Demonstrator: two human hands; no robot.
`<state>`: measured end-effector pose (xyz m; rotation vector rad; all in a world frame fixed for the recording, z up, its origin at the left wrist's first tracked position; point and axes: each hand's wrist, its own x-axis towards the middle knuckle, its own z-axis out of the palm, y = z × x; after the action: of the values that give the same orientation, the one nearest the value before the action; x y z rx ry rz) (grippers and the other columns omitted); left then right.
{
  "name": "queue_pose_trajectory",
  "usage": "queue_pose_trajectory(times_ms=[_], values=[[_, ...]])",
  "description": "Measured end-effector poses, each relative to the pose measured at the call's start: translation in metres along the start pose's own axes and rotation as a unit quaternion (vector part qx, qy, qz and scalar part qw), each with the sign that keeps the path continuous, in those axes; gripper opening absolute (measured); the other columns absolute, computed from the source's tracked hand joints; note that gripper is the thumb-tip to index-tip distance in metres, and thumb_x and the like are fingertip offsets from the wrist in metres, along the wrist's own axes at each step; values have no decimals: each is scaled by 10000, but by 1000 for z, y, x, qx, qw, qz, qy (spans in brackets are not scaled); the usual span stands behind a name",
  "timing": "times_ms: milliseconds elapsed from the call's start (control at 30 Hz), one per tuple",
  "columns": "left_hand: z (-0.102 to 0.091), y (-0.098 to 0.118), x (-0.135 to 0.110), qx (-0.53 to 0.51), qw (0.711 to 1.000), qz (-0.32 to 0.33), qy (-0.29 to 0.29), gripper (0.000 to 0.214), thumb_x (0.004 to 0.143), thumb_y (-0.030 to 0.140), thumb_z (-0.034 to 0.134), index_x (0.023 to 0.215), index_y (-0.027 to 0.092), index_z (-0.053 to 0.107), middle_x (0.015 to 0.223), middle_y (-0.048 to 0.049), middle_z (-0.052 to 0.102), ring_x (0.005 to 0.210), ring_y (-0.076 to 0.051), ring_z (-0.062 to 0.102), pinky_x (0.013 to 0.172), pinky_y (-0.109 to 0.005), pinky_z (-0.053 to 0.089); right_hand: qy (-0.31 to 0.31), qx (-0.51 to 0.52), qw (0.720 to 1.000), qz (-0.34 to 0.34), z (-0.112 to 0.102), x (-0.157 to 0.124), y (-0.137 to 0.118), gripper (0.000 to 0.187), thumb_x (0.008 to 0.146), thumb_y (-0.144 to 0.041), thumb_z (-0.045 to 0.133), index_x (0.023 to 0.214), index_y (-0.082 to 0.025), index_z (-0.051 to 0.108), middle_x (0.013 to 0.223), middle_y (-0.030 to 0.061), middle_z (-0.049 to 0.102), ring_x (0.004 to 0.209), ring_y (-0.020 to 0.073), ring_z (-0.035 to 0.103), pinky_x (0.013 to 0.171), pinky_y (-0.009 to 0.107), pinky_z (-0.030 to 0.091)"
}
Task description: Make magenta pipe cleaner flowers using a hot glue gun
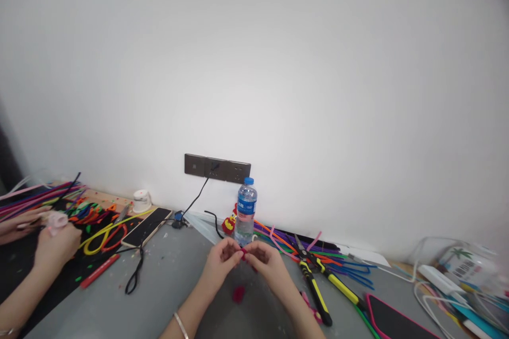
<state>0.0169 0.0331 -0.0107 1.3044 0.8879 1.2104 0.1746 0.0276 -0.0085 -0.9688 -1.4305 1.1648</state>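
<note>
Both hands together, fingertips meeting just in front of the water bottle (246, 212). Left hand (218, 262) and right hand (265, 262) each pinch a small dark-red piece (244, 252) between thumb and index. Piece is mostly behind my fingers; can't tell its shape. Two-sided pinch looks right for something this tiny: one side steadies, the other can work it. Both forearms come in low, so the grip sits centred in my view.

Red tuft (238, 294) lies on the grey table (170, 288), nearer me than the bottle, between my forearms. Within easy reach there, I'd say.

Right of the bottle: loose fuzzy stems (360, 274) fanned out, pliers (315, 291) lying over some of them, jaws pointing away from me, handles my way. Handy for a right-hand grab, I reckon. Pink-edged phone (397, 320) is further right and closer to me.

Red-and-yellow figure (228, 225) is tucked just left of the bottle, partly hidden by it; probably parked clear of my hands. Well left of the bottle, a co-worker's hand (58, 249) is busy at a separate spot, past another phone (147, 229).
</note>
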Motion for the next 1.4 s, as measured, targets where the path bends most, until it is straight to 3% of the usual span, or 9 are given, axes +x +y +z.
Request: queue_pose_trajectory(times_ms=[300,467,700,1000,1267,1400], values=[[-3,-7,3,-11,1000,6,2,308,639,405,769,760,154,637,609,13,606,550,-118,519,519,-211,404,18,-16,1000,-7,0,0,-3,284,694,-418,730,728,-160,617,621,-8,581,549,128,501,532,248,377],[-4,-7,3,-2,1000,12,28,324,672,394,745,872,146,689,641,-7,635,572,-129,532,547,-227,429,5,23,999,28,-6,0,-5,346,660,-470,740,734,-170,585,599,-16,576,529,138,527,517,251,378],[-3,-7,2,2,1000,17,18,283,699,384,723,839,141,689,617,10,607,530,-106,493,538,-220,403,-28,38,998,38,-10,0,0,314,706,-450,714,772,-164,600,609,-17,572,532,123,482,522,243,348],[2,-3,0,-86,996,4,21,332,637,327,782,632,170,489,595,50,558,569,-99,527,581,-208,424,-27,44,998,47,-10,-2,-10,294,703,-427,719,779,-167,605,625,-17,582,543,118,462,540,234,332],[0,-7,1,-76,997,3,-3,217,670,269,759,727,160,581,660,20,622,613,-122,579,572,-216,451,-26,-23,999,34,-12,1,7,248,700,-364,698,825,-160,634,644,-11,574,571,134,493,558,247,349],[-1,-6,2,-45,999,11,-8,172,672,234,750,743,153,617,669,14,639,623,-117,576,607,-214,446,-35,-33,998,45,-10,0,6,174,703,-311,686,722,-157,609,614,-22,541,547,124,474,535,241,356]])
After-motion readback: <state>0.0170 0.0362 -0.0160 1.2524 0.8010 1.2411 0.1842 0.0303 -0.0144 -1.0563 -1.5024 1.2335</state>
